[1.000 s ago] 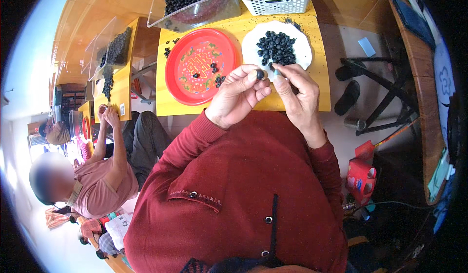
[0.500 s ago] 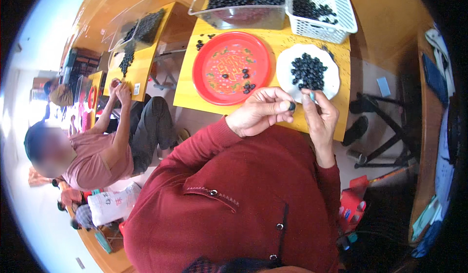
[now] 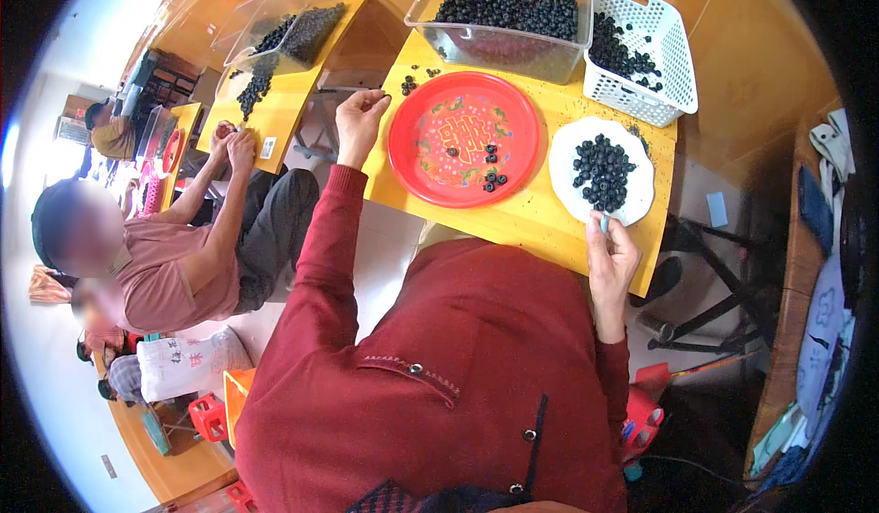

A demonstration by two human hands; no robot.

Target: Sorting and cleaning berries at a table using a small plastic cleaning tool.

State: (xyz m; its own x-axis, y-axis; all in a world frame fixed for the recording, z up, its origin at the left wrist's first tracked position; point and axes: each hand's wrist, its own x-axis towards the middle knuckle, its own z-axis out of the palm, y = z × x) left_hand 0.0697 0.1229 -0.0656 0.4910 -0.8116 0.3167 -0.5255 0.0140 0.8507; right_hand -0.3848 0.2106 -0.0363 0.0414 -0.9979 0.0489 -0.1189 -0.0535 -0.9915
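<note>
My left hand (image 3: 360,128) is raised at the table's left edge, beside the red round tray (image 3: 403,160). Its thumb and fingers are pinched; a dark speck shows at the tips, too small to name. A few black round bead-like pieces (image 3: 494,180) lie in the tray. My right hand (image 3: 612,261) is closed on a small light-blue tool (image 3: 604,223), its working end hidden, at the near rim of the white scalloped plate (image 3: 563,179). A heap of black bead-like pieces (image 3: 604,169) fills the plate's middle.
Behind the tray stands a clear plastic bin (image 3: 513,55) full of black pieces; a white perforated basket (image 3: 641,96) adjoins it. Loose black pieces (image 3: 408,84) lie on the yellow table (image 3: 458,223). At left, another person (image 3: 183,256) sits working at a separate yellow table (image 3: 275,114).
My left hand has moved away from the right hand, leftward past the red tray, with the black piece it held no longer plainly visible. The view has shifted; the right hand stays by the plate.
</note>
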